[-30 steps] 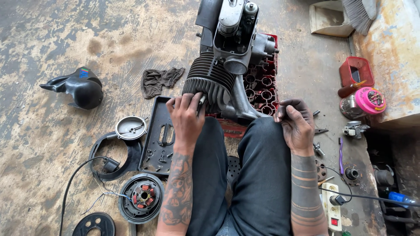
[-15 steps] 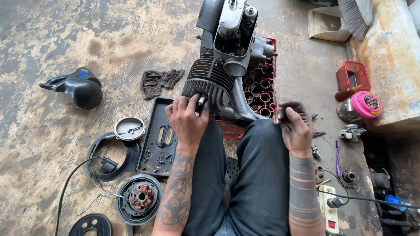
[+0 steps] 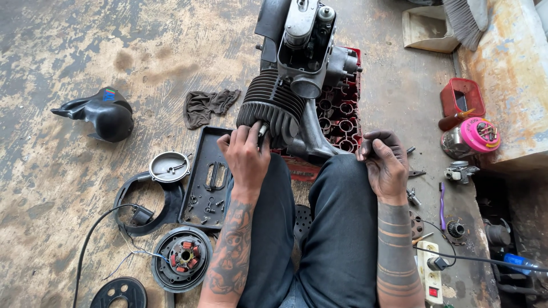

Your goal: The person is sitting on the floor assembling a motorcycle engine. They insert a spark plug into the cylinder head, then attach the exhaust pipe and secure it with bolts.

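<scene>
**Hands at the finned cylinder**

Head view: the engine (image 3: 297, 74) sits on a red crate (image 3: 342, 114). The left hand (image 3: 246, 154) presses a slim tool against the finned cylinder (image 3: 271, 105), fingers curled around it. Right of the cylinder, the right hand (image 3: 387, 162) is loosely curled; its contents cannot be told.

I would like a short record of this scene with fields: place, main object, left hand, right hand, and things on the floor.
place: stained concrete floor, person seated
main object: finned engine resting on a red crate
left hand: left hand against the engine's cylinder fins, with a small metal tool
right hand: right hand on the knee, fingers curled; contents unclear
floor, left: black cover, dark rag, black tray with small screws, round stator plate
floor, right: power strip, pink-lidded tin
</scene>
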